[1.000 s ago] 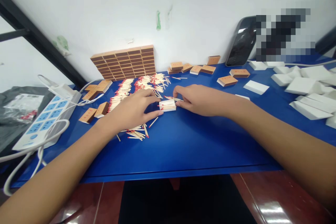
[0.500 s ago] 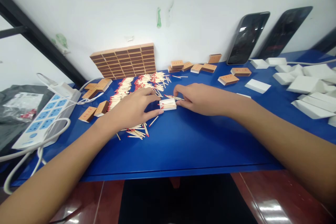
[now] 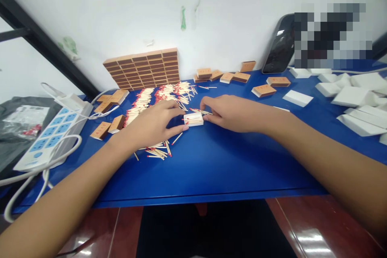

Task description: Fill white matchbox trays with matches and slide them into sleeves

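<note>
The small white cardboard matchbox tray (image 3: pixel 194 119) lies on the blue tabletop (image 3: pixel 217 161). The left hand (image 3: pixel 152 124) pinches its left end, and the right hand (image 3: pixel 232 113) fingers grip red-tipped wooden matches (image 3: pixel 198 111) over its right edge.

Site: small hand-packing workshop bench | blue table (image 3: pixel 211 169) against plain white wall (image 3: pixel 136 8) | 11 o'clock: brick-like stack of matchboxes (image 3: pixel 142 69) | 12 o'clock: loose matches (image 3: pixel 151 97) in heaps | 3 o'clock: white inner trays (image 3: pixel 353 98) piled | 9 o'clock: power strip (image 3: pixel 51 137)
</note>
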The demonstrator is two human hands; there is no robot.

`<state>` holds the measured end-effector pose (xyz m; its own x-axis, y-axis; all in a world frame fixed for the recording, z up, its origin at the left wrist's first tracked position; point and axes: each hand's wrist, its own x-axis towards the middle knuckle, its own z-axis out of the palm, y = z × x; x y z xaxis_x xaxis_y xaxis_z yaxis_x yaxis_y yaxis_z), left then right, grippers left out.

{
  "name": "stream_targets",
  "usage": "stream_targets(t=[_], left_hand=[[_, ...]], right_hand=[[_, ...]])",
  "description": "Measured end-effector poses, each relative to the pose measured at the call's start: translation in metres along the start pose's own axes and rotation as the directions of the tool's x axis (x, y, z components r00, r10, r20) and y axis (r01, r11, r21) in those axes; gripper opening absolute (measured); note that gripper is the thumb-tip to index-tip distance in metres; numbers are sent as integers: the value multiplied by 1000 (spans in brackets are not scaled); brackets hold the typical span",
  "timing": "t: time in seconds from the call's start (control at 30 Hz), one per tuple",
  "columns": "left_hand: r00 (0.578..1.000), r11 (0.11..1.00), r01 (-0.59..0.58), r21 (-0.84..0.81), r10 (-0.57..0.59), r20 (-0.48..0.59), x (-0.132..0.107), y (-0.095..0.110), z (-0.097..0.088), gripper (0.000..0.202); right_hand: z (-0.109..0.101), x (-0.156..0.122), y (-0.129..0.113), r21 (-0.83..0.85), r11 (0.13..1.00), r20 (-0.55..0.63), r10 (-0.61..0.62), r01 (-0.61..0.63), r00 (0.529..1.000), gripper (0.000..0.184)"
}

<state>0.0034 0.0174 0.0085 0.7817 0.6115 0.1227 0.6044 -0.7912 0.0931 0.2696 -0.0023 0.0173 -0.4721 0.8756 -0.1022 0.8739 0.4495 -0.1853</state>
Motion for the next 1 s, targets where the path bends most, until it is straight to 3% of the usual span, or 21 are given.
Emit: stream_targets(t=[1.0], left_hand=[[1000, 1000, -20, 16, 20, 3, 2, 2, -2, 49]], right_hand=[[2, -2, 0, -39, 999, 11, 22, -22, 1000, 32]])
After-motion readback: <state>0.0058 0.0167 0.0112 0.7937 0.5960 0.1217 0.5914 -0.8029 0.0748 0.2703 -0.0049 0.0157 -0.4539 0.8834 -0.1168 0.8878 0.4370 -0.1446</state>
